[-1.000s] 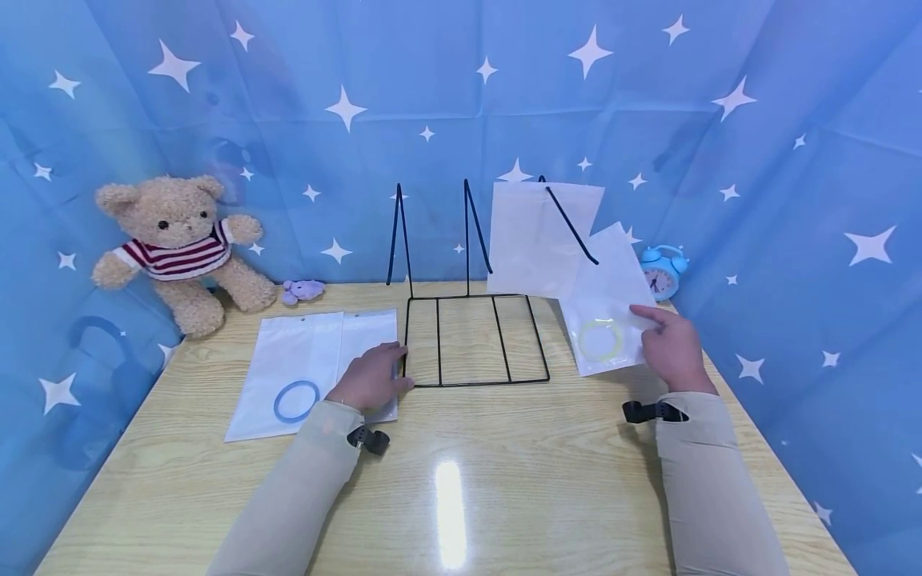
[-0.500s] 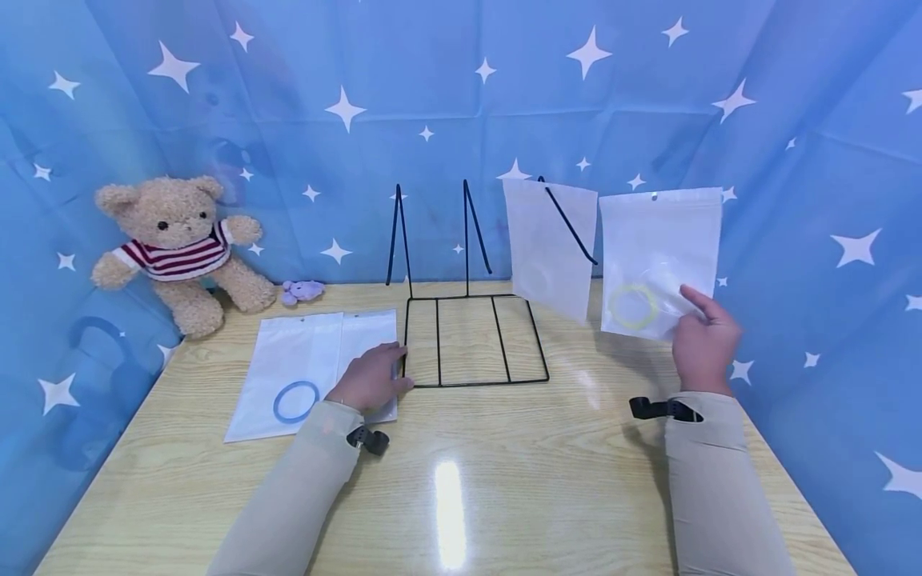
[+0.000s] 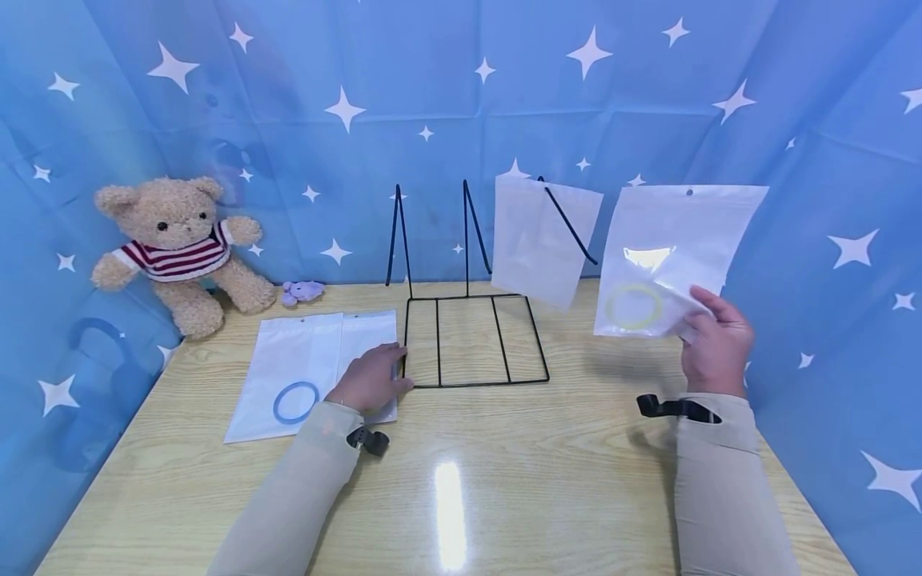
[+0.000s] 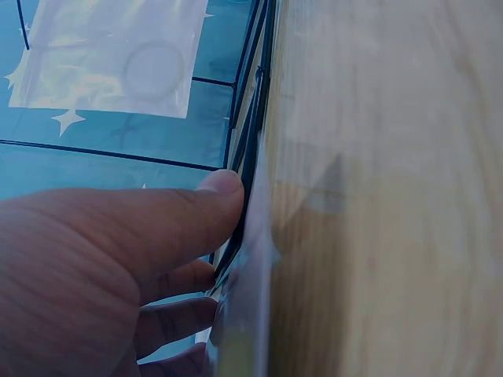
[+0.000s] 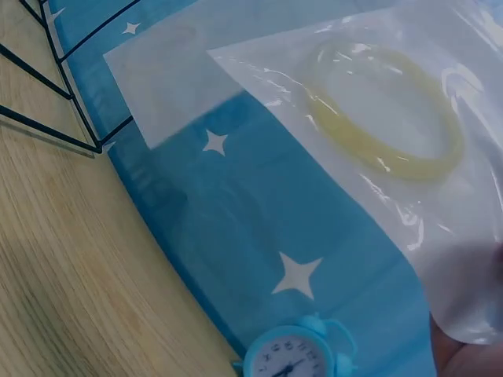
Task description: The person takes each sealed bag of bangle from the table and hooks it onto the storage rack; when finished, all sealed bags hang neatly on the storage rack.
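My left hand point(image 3: 369, 380) holds the left side of a black wire display rack point(image 3: 475, 386) at its base; the left wrist view shows its thumb point(image 4: 224, 184) against the wire. At the right, my right hand point(image 3: 719, 344) pinches the lower right corner of a white zip bag point(image 3: 684, 228), raised over the table. A yellow ring point(image 3: 634, 307) shows through its clear front, and a hang hole is at its top edge. Another white bag point(image 3: 543, 240) hangs on the rack's right hook point(image 3: 572, 224). The middle hook point(image 3: 478, 228) and left hook point(image 3: 394, 236) are bare.
Left of the rack lie two white bags point(image 3: 270, 352), overlapping, one with a blue ring point(image 3: 296, 402). A teddy bear point(image 3: 173, 240) and a small purple toy point(image 3: 302, 291) sit at the back left. A blue alarm clock point(image 5: 292, 357) stands at the right, hidden from the head view.
My right hand has moved right and pulled the yellow-ring bag away from the rack's right hook, now upright. The bag on the hook has swung. My left hand stays in place.
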A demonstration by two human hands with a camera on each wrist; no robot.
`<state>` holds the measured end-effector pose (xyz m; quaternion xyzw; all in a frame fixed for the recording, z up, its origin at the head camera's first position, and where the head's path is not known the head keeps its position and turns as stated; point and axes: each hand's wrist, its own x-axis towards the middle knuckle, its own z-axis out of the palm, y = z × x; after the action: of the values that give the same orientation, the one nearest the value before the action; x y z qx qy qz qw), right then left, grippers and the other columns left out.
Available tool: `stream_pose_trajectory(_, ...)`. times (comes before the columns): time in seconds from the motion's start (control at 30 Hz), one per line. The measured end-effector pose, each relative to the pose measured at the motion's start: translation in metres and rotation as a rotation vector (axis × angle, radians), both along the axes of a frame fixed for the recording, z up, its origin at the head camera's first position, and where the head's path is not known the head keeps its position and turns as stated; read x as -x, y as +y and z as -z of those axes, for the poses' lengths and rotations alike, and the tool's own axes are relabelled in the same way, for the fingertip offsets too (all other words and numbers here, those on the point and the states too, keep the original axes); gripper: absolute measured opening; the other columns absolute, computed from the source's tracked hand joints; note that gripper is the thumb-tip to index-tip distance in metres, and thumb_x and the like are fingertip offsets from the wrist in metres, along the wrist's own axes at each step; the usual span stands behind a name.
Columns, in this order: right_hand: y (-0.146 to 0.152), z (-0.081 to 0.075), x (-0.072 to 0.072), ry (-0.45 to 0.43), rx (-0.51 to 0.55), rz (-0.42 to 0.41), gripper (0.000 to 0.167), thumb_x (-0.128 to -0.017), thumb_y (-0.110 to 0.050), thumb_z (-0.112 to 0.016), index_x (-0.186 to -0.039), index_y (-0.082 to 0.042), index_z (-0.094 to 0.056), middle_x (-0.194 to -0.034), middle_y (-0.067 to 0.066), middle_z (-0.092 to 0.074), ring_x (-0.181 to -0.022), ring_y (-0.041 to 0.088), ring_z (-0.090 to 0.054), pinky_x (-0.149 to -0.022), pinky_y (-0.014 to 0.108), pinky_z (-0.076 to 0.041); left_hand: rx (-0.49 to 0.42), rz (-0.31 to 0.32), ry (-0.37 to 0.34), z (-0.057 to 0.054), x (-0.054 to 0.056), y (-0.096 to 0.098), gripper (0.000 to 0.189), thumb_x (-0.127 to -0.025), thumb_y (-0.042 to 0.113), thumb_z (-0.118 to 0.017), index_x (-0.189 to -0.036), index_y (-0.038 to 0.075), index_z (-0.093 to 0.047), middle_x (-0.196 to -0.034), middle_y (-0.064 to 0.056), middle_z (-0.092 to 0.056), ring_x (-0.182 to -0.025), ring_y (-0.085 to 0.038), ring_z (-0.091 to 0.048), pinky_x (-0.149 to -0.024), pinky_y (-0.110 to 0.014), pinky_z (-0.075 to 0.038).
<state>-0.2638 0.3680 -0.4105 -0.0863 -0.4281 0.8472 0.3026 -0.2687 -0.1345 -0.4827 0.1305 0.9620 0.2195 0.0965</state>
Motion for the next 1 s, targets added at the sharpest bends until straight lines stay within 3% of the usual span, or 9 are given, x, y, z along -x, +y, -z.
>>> stream_pose_trajectory(0.2, -0.002, 0.000, -0.002, -0.066, -0.081, -0.037, 0.051, -0.085, 0.030, -0.039, -0.112, 0.010, -0.077, -0.114, 0.013, -0.065, -0.085, 0.021, -0.072, -0.065, 0.028, -0.065, -0.008, -0.003, 0.001, -0.001, -0.001, 0.000, 0.072, -0.101, 0.038, -0.072, -0.160, 0.009, -0.045, -0.168, -0.016, -0.039, -0.155, -0.039, -0.037, -0.124, -0.063, -0.032)
stream_pose_trajectory(0.43, -0.009, -0.001, -0.004, -0.170, -0.303, -0.046, 0.051, -0.086, 0.023, -0.044, -0.114, 0.002, -0.080, -0.115, 0.007, -0.063, -0.083, 0.017, -0.065, -0.058, 0.020, -0.060, -0.012, -0.006, 0.001, -0.001, -0.001, 0.000, 0.072, -0.101, 0.038, -0.072, -0.160, 0.009, -0.046, -0.168, -0.016, -0.039, -0.155, -0.039, -0.037, -0.124, -0.063, -0.032)
stream_pose_trajectory(0.67, -0.014, -0.001, -0.007, -0.209, -0.492, -0.137, 0.051, -0.089, 0.020, -0.048, -0.123, -0.002, -0.078, -0.121, 0.000, -0.063, -0.084, 0.013, -0.063, -0.064, 0.017, -0.058, -0.007, -0.007, 0.001, -0.001, -0.001, 0.000, 0.071, -0.101, 0.038, -0.072, -0.160, 0.009, -0.045, -0.168, -0.016, -0.039, -0.155, -0.039, -0.037, -0.124, -0.064, -0.032)
stream_pose_trajectory(0.87, -0.015, -0.002, -0.011, -0.333, -0.699, -0.176, 0.050, -0.093, 0.012, -0.051, -0.128, -0.012, -0.078, -0.123, -0.005, -0.059, -0.055, 0.010, -0.047, -0.048, 0.019, -0.042, -0.005, -0.010, 0.002, -0.001, -0.002, 0.001, 0.071, -0.101, 0.037, -0.072, -0.160, 0.008, -0.046, -0.168, -0.017, -0.039, -0.154, -0.039, -0.037, -0.124, -0.063, -0.032)
stream_pose_trajectory(1.0, -0.019, -0.005, -0.013, -0.341, -0.821, -0.220, 0.048, -0.094, 0.009, -0.052, -0.131, -0.012, -0.076, -0.119, -0.001, -0.056, -0.047, 0.008, -0.038, -0.042, 0.022, -0.036, -0.003, -0.012, 0.005, -0.001, -0.002, 0.001, 0.071, -0.101, 0.037, -0.072, -0.160, 0.008, -0.046, -0.168, -0.017, -0.040, -0.154, -0.039, -0.038, -0.123, -0.063, -0.033)
